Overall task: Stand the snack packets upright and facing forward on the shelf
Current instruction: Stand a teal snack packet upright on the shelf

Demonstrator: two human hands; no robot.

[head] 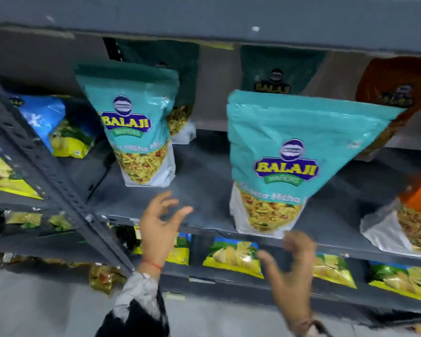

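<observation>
Bare shelf board (199,181) open between left teal packet (141,122) and right teal packet (287,166); blocked further right by orange packet (408,222), further left by slanted slotted upright (49,171).

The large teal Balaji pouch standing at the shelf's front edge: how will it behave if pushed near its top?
The large teal Balaji pouch would probably tip easily: it looks tall, on a narrow base at the grey metal shelf's front edge. Its glossy film may feel slippery and floppy near the top. The loose snack mix showing low down suggests bottom-heavy weight.
</observation>
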